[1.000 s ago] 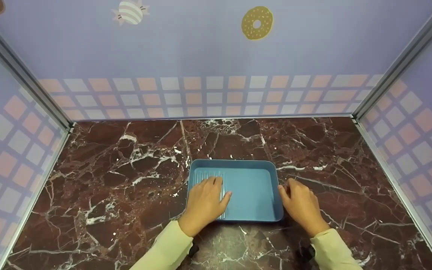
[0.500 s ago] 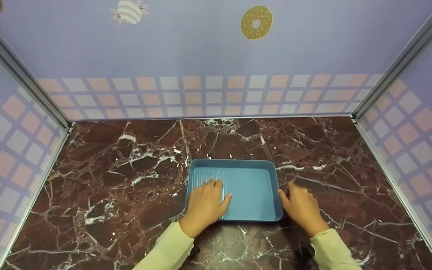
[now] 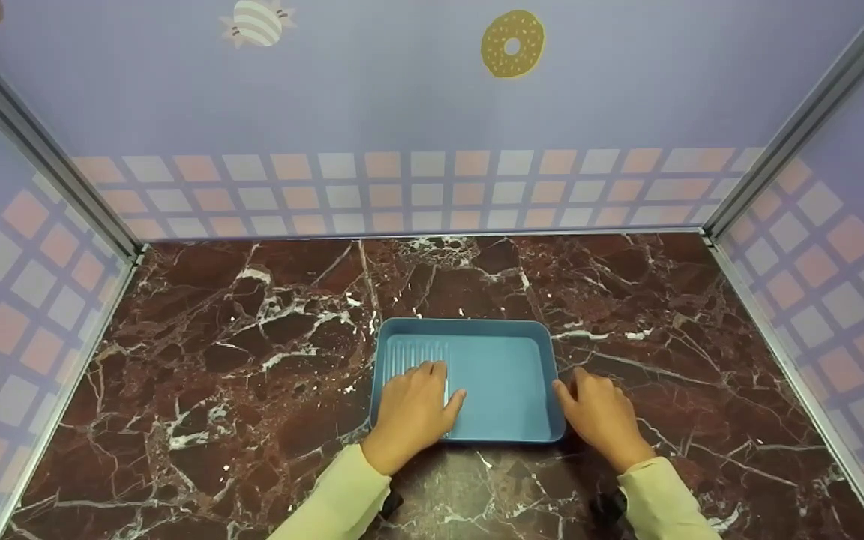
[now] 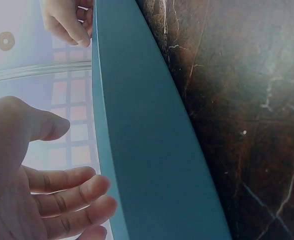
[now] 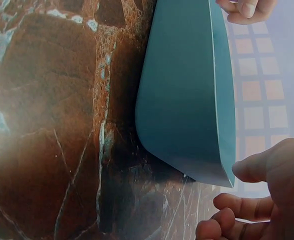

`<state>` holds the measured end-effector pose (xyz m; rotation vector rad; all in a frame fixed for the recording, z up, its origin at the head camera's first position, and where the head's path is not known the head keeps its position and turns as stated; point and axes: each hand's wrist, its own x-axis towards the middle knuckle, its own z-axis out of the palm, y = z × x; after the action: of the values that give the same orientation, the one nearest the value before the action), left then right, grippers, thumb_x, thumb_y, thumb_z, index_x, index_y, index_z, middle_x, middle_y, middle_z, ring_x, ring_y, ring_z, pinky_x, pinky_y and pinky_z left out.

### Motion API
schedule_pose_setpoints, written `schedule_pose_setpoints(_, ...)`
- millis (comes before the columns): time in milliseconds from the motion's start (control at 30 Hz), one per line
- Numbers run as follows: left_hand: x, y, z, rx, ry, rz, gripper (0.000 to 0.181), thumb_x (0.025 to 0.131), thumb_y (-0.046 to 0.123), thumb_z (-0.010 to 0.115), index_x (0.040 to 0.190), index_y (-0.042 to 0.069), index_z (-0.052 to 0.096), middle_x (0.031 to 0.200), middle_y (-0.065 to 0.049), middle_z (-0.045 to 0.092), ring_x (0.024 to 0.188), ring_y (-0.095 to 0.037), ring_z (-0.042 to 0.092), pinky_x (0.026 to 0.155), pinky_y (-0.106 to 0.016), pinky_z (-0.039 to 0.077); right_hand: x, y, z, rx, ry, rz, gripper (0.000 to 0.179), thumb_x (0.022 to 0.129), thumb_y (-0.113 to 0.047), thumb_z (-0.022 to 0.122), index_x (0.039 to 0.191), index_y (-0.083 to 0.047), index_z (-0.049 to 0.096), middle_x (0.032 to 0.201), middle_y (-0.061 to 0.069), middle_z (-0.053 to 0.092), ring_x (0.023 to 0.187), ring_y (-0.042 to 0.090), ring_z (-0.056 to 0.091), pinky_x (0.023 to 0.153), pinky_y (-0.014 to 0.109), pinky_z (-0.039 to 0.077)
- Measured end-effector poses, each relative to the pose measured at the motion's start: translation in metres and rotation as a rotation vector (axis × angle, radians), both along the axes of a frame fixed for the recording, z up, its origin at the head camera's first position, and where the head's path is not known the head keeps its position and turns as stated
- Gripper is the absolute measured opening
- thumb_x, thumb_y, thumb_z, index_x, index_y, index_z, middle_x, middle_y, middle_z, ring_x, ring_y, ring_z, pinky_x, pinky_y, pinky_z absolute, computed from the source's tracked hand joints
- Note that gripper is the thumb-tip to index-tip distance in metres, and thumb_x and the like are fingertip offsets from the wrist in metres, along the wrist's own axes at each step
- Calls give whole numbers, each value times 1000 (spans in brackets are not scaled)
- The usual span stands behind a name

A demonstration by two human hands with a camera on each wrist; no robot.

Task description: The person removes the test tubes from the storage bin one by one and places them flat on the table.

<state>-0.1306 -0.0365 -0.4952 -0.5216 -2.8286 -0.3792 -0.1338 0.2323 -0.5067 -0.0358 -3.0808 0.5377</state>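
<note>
A blue rectangular tray point(image 3: 496, 386) stands on the marble tabletop, with raised ridges along the left part of its floor. Over that ridged part hovers my left hand point(image 3: 413, 409), its thumb spread away from the loosely bent fingers. In the left wrist view, the fingers point(image 4: 72, 200) are near the tray's rim and nothing lies between them and the thumb. My right hand point(image 3: 603, 416) is at the tray's right side, fingers loosely bent outside the wall. Its thumb point(image 5: 252, 169) is at the rim in the right wrist view; whether it touches, I cannot tell.
Dark red marble tabletop point(image 3: 252, 390) with white veins surrounds the tray. A lilac back wall point(image 3: 372, 90) with checks and printed sweets closes the far side. Similar side panels point(image 3: 837, 285) with metal edging flank the table.
Both hands have shifted very slightly toward the near edge, the left fingertips a little lower over the ridges. The tray stays where it was.
</note>
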Motion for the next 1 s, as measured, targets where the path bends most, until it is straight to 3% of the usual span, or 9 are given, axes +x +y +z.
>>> schedule_pose_setpoints(467,-4,1,-6,-7,-32,7,41,88,44,63,95,4,67,89,-11,71,69,-27,66,55,-41,51,-1,-2,-2,44,-17,1,34,93,-39,57,82,-7,59,83,23,67,78,48,66,61,58,46)
schedule_pose_setpoints(1000,-8,3,-10,-22,-78,23,37,87,42,65,91,5,68,82,-9,70,63,-28,65,50,-40,49,-1,-6,-6,43,-21,12,34,93,-39,57,76,-9,57,76,19,66,72,44,65,56,55,45)
